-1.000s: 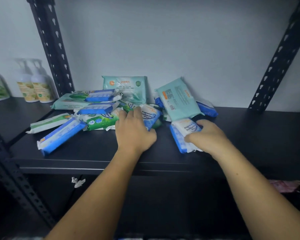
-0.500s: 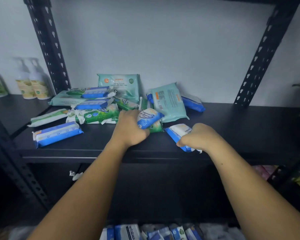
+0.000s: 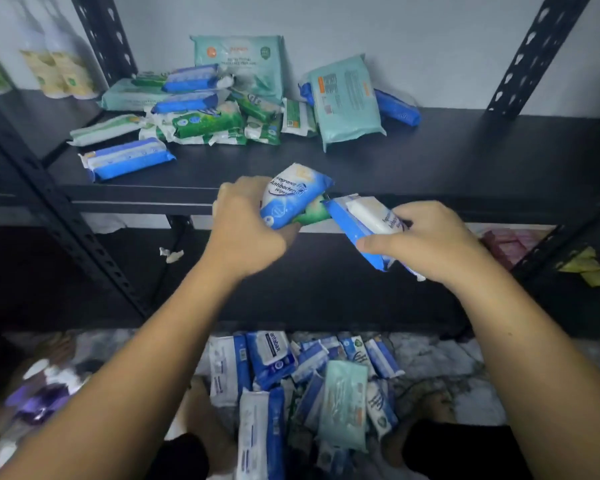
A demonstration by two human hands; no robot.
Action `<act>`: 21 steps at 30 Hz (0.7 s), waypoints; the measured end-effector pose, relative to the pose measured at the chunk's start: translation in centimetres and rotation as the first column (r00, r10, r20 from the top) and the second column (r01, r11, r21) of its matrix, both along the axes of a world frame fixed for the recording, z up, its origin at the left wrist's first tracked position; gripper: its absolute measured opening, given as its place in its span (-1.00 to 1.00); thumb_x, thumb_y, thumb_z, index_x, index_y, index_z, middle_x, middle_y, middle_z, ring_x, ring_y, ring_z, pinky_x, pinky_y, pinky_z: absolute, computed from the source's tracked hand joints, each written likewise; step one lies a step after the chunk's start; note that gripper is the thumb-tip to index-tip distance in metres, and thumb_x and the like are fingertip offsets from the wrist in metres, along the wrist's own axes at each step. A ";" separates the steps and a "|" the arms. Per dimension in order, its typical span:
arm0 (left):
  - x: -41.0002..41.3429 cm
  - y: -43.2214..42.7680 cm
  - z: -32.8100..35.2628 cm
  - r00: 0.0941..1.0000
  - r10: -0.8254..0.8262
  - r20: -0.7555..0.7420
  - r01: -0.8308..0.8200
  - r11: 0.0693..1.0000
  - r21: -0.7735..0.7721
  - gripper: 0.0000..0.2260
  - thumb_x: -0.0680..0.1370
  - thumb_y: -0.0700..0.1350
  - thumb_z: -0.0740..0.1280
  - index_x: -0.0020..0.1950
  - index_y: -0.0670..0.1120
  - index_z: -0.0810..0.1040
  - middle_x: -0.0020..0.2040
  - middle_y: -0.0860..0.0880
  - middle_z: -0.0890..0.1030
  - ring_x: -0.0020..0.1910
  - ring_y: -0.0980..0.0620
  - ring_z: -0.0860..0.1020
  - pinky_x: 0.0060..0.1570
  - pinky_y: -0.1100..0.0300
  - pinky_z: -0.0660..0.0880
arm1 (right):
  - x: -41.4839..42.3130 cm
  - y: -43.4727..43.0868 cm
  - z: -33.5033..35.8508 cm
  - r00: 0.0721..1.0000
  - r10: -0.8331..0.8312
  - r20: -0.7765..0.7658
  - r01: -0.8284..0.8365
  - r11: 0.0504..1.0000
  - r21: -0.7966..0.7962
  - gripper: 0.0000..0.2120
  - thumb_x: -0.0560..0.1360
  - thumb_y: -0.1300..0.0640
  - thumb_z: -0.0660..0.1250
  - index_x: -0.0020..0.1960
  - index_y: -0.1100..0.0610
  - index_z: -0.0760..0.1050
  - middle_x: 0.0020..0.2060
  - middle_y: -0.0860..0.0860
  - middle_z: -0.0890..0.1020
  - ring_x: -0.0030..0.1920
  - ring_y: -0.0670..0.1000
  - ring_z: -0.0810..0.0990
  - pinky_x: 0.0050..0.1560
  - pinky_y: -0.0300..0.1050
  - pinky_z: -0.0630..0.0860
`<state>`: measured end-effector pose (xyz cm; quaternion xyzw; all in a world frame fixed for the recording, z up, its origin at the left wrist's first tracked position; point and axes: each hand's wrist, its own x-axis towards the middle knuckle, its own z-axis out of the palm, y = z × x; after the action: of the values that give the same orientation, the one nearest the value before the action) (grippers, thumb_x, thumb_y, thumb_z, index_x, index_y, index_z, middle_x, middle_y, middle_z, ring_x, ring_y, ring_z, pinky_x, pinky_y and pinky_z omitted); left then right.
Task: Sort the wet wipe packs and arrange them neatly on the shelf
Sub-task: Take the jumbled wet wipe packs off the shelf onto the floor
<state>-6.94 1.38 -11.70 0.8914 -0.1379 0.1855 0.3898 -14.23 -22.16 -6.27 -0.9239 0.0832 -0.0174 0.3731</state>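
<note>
Wipe packs (image 3: 222,112) mostly a mixed heap on the shelf (image 3: 465,161), upper left of frame, nothing lined up yet. Left grip (image 3: 246,233) clamps a blue pack (image 3: 291,195), right grip (image 3: 430,240) clamps a second blue pack (image 3: 361,225), mid frame. Floor pile (image 3: 309,375) at bottom too, lots left imo.

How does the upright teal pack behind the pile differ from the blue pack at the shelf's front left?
The teal pack stands against the wall; the blue pack lies flat. The teal pack is wider; the blue pack is slimmer, blue and white. Both are on the same shelf.
</note>
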 end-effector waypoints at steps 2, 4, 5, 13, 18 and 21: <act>-2.8 0.9 -2.6 0.999 -0.036 0.016 0.036 0.999 -0.018 -0.79 0.29 -0.02 0.44 -0.16 0.03 0.47 -0.25 0.05 0.48 -0.23 -0.06 0.44 -0.15 0.07 0.37 | -2.0 0.1 -2.5 0.999 0.024 -0.027 -0.022 0.997 0.080 -0.67 0.29 -0.02 0.58 -0.41 0.06 0.46 -0.59 -0.16 0.44 -0.58 -0.16 0.39 -0.60 -0.30 0.29; -4.5 1.6 -6.5 0.997 -0.051 -0.060 0.050 0.998 -0.029 -0.79 0.30 -0.05 0.46 -0.20 0.07 0.44 -0.27 0.09 0.48 -0.27 -0.02 0.45 -0.19 0.09 0.36 | -2.7 0.1 -6.1 0.996 0.015 -0.093 -0.006 0.995 0.097 -0.65 0.28 -0.03 0.59 -0.42 0.08 0.45 -0.57 -0.15 0.46 -0.53 -0.17 0.40 -0.49 -0.22 0.31; -5.0 1.9 -9.1 0.992 -0.033 -0.125 0.031 0.999 -0.021 -0.79 0.29 -0.05 0.48 -0.18 0.03 0.49 -0.25 0.08 0.52 -0.26 -0.02 0.49 -0.18 0.06 0.42 | -2.7 0.2 -8.4 0.989 0.005 -0.150 0.009 0.996 0.093 -0.66 0.28 -0.04 0.59 -0.40 0.09 0.48 -0.54 -0.13 0.49 -0.50 -0.15 0.44 -0.45 -0.17 0.32; -8.1 2.4 -26.6 0.654 0.218 -0.725 0.002 0.957 0.290 -0.49 0.33 0.25 0.46 0.12 -0.03 0.49 0.07 -0.05 0.57 0.05 -0.14 0.53 -0.01 0.10 0.47 | -3.4 3.2 -27.1 0.831 0.000 -0.556 0.024 0.999 0.036 -0.67 0.32 -0.15 0.56 -0.19 0.06 0.55 -0.31 0.01 0.60 -0.29 -0.02 0.61 -0.36 -0.13 0.44; -9.2 2.2 -31.5 0.533 0.251 -0.808 -0.025 0.959 0.281 -0.40 0.28 0.33 0.46 0.17 0.04 0.47 0.06 0.03 0.53 0.09 -0.11 0.52 0.09 -0.05 0.55 | -4.1 4.9 -33.7 0.765 -0.025 -0.643 0.019 1.000 -0.017 -0.60 0.34 -0.20 0.51 -0.08 0.11 0.57 -0.19 0.05 0.63 -0.27 0.01 0.62 -0.34 -0.07 0.50; -9.2 2.4 -32.5 0.539 0.267 -0.799 0.001 0.948 0.318 -0.33 0.27 0.38 0.47 0.23 0.01 0.47 0.16 -0.01 0.48 0.18 -0.11 0.47 0.17 -0.07 0.49 | -4.0 5.5 -36.0 0.782 -0.014 -0.623 -0.053 0.995 -0.089 -0.46 0.38 -0.30 0.43 0.13 0.09 0.57 0.07 0.02 0.46 -0.06 0.04 0.60 -0.12 -0.07 0.56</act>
<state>-16.12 3.81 -44.18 0.9254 0.1075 -0.2514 0.2622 -18.24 -16.64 -42.24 -0.8964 0.1909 0.2881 0.2775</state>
